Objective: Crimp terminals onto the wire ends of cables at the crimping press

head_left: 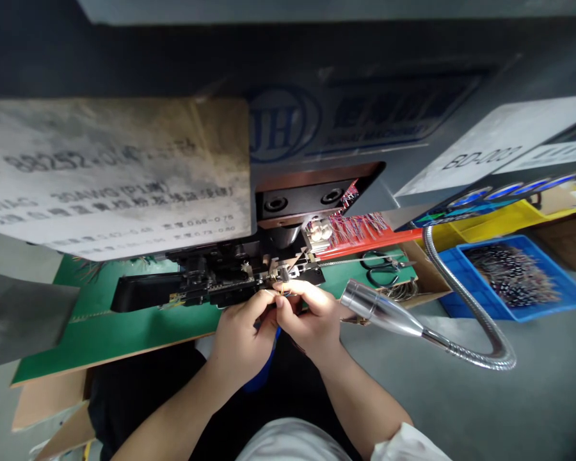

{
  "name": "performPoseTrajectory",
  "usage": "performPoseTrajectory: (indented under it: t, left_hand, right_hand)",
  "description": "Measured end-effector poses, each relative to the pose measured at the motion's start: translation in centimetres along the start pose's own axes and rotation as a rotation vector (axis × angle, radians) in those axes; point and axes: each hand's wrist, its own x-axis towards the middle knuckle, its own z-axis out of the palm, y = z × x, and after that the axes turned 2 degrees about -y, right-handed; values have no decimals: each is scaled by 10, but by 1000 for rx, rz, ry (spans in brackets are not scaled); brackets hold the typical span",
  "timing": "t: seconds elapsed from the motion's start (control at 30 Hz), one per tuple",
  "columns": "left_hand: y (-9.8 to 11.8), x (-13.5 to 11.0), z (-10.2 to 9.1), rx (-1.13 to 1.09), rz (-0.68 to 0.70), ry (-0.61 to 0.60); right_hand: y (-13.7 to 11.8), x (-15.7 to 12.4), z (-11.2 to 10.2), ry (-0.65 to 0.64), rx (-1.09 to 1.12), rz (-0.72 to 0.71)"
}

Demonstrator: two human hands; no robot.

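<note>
My left hand (242, 336) and my right hand (312, 317) meet in front of a black crimping tool (230, 278) under the grey press machine (317, 128). Both hands pinch a thin wire (282, 289) at their fingertips and hold its end at the tool's metal jaws. Most of the wire is hidden by my fingers. A blue object (262, 374) shows below my left hand.
A green mat (125, 320) covers the bench under the tool. A silver gooseneck lamp (388, 312) reaches in from the right. Scissors (381, 266) lie behind it. A red tray of wires (365, 234), a blue bin (513, 275) and a yellow bin (499, 221) stand at right. A paper label (110, 173) hangs at left.
</note>
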Motion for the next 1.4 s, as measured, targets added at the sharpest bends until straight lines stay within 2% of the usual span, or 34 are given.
performPoseTrajectory:
  t: [0.4,0.73,0.87,1.0,1.4]
  left_hand:
    - [-1,1,-1,10,-3,50]
    - [-1,1,-1,3,49,17]
    - [-3,0,2,11,52,-1]
    - [-3,-1,2,47,72,23]
    - [1,4,0,82,47,74]
  right_hand:
    - [1,5,6,5,-21,-45]
    - [5,1,2,33,-1,-54]
    - [4,1,-1,-40,20,-112]
    - [6,2,-3,-55,24,-168]
    - [12,6,2,-19,47,-191]
